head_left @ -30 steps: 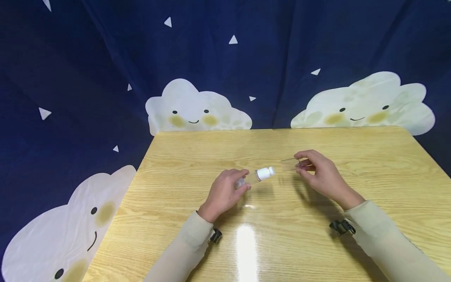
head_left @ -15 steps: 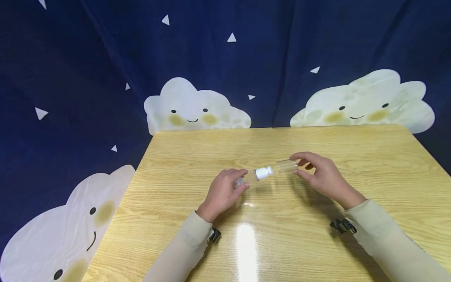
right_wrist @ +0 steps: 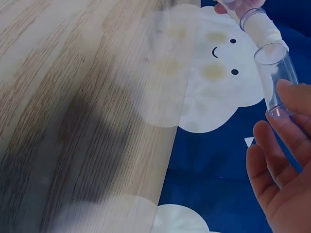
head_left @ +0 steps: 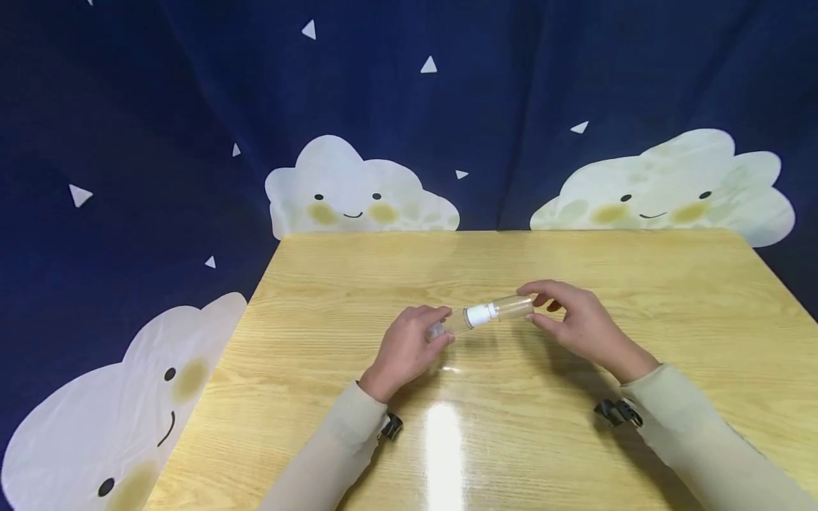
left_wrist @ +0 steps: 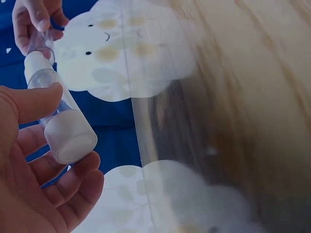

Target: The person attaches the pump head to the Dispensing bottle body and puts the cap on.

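My left hand (head_left: 409, 351) holds a small clear pump bottle (left_wrist: 73, 138) by its lower end, between thumb and fingers. The bottle's white collar and pump head (head_left: 481, 314) point up and right. With thumb and fingertips, my right hand (head_left: 578, 323) pinches a clear cylindrical cap (head_left: 513, 307) at its closed end. The cap's open rim meets the tip of the white pump head, nearly in line with it. In the right wrist view the cap (right_wrist: 277, 73) is see-through, its mouth toward the white pump. Both pieces are held above the table.
A light wood-grain table (head_left: 332, 277) lies beneath both hands, with a bright glare streak on its front half. Behind it hangs a dark blue curtain (head_left: 383, 85) with smiling clouds and white triangles. Black straps (head_left: 616, 411) sit at both wrists.
My right hand has moved left, tilting the cap and bringing its mouth from apart to the white pump head's tip. The left hand and bottle have stayed nearly still.
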`<state>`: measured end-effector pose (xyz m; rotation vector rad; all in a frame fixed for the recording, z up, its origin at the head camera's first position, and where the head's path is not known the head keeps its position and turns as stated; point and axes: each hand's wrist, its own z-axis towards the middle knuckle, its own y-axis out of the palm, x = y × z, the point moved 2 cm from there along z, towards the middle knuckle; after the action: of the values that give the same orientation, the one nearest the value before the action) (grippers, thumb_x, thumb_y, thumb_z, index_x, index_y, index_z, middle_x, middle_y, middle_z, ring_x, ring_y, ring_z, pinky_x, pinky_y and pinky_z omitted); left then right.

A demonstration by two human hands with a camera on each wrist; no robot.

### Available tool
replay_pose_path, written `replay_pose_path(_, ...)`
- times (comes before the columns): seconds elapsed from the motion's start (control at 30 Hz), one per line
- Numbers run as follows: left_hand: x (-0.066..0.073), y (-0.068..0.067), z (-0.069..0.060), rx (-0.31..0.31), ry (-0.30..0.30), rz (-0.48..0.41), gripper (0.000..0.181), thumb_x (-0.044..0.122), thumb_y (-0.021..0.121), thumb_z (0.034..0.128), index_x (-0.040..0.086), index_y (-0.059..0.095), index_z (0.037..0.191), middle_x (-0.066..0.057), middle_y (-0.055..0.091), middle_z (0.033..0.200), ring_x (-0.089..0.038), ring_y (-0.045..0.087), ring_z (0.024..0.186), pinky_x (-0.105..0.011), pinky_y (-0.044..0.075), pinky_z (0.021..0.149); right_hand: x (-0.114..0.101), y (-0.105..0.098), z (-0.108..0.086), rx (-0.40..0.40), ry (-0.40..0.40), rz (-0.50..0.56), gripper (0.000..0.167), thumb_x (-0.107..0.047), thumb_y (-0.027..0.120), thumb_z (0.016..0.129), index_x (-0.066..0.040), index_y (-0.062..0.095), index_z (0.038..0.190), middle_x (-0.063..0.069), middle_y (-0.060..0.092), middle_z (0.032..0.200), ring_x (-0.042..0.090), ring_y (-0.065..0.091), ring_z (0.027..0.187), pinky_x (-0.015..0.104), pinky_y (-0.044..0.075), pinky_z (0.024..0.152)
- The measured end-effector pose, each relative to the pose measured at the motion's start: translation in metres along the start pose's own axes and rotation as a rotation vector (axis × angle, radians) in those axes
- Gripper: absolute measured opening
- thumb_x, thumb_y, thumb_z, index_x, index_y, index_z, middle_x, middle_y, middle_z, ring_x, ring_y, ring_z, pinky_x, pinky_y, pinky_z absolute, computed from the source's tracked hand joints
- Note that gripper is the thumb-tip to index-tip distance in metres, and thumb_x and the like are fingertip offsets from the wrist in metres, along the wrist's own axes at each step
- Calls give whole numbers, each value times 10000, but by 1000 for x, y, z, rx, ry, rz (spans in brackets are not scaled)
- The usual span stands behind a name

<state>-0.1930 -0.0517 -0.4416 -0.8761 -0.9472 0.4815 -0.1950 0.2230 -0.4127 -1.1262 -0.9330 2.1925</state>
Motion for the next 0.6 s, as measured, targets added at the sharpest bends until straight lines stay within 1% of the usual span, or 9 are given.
replay_pose_path(0.1,-2,-1,-4,1,-12,7,389,269,740,893,112,682,1244,-64,729,1167,-259,670,1041,-371,559,867,-2,6,0,-20,-7,26,413,-22,788,811,-139,675,1191,51,725,1145,197,685,877,313,564,714)
replay_pose_path(0.2,-4,1,-7,-6,-27,13,383,263,745,890,119,685,1240,-52,729,1163,-248,670,1032,-362,560,851,-5,9,0,-41,-20,41,408,-36,785,819,-134,669,1198,58,718,1159,187,681,881,333,568,722)
replay_pose_path(0.33,0,2,-1,-14,-1,17,387,271,734,902,120,678,1253,-45,724,1171,-235,668,1029,-354,556,858,-5,5,1,-26,-43,33,415,-11,793,800,-128,676,1180,54,724,1140,145,671,854,328,564,711)
replay_pose_path(0.37,1,2,1,-13,6,17,388,272,732,903,117,678,1255,-49,724,1174,-241,668,1039,-364,555,876,-4,4,2,-23,-52,36,411,-7,793,799,-128,678,1175,53,726,1134,145,672,847,317,561,708)
replay_pose_path(0.6,3,3,6,-36,-1,16,389,271,727,907,129,676,1264,-34,719,1196,-231,663,1063,-359,547,909,-5,2,2,-6,-78,45,408,9,799,784,-127,686,1152,35,736,1102,136,670,818,272,544,695)
